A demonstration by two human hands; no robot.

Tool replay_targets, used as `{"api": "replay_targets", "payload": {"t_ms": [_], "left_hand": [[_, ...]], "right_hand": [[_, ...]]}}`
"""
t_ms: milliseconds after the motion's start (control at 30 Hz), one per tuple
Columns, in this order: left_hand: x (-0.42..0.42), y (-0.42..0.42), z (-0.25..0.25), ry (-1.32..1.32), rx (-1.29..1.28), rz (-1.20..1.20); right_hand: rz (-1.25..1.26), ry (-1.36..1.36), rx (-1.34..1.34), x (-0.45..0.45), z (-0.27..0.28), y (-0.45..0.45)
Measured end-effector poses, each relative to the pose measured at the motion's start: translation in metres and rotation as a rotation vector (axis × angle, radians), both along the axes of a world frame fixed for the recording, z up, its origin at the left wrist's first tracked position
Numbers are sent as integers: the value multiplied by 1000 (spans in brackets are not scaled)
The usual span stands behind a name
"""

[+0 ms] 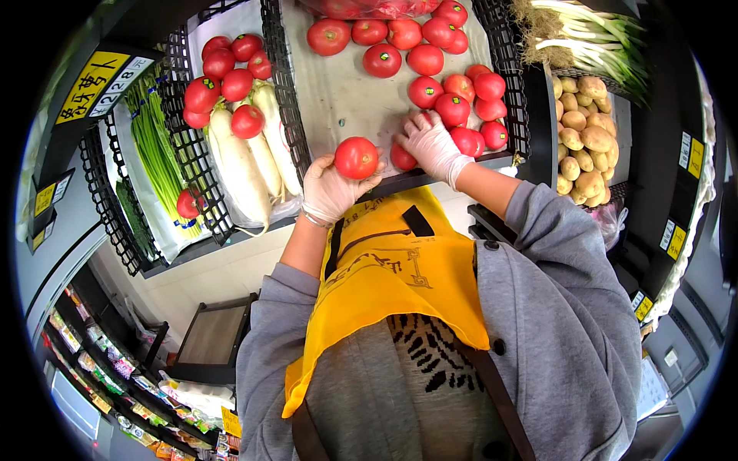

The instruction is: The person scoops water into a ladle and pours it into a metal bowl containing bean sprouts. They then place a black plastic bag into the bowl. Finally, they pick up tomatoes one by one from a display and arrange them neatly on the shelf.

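A large red tomato (356, 158) rests in my left hand (331, 193), which wears a thin pale glove. My right hand (433, 144), gloved the same way, lies over the tomatoes at the front of the lined bin (334, 104). Its fingers touch a tomato (403, 157) near the front edge; whether they grip it is hidden. Just right of that hand is a cluster of tomatoes (452, 109), some bearing small stickers. More loose tomatoes (383, 60) lie farther back, below a plastic bag of tomatoes (372, 7).
Left of a black mesh divider (285, 75), several tomatoes (219, 63) sit on and behind white radishes (248, 150). Green stalks (155, 144) lie beyond, with one tomato (188, 203) on them. To the right are potatoes (585, 138) and scallions (594, 40). A dark-framed stand (213, 334) is lower left.
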State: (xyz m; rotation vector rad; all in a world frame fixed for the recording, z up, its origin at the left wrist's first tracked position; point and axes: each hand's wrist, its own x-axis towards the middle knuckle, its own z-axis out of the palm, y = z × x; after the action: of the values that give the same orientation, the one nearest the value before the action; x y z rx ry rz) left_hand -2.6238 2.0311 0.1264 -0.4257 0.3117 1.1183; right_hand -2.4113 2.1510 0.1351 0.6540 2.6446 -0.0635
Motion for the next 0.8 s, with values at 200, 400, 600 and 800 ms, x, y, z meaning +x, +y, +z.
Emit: {"api": "replay_targets", "payload": {"t_ms": [200,400,600,800], "left_hand": [[-1,27,11,81,-55,24],[1,104,-6,1660,133,-405],[34,181,-3,2428,388,-925],[54,212,-16,2541,318,-1196]], "right_hand": [[-27,-84,-125,-10,8,0],[-259,-91,-194,-17,2,-3],[-319,-41,-140,-19,-12,-18],[-400,-8,-41,-12,-25,-24]]}}
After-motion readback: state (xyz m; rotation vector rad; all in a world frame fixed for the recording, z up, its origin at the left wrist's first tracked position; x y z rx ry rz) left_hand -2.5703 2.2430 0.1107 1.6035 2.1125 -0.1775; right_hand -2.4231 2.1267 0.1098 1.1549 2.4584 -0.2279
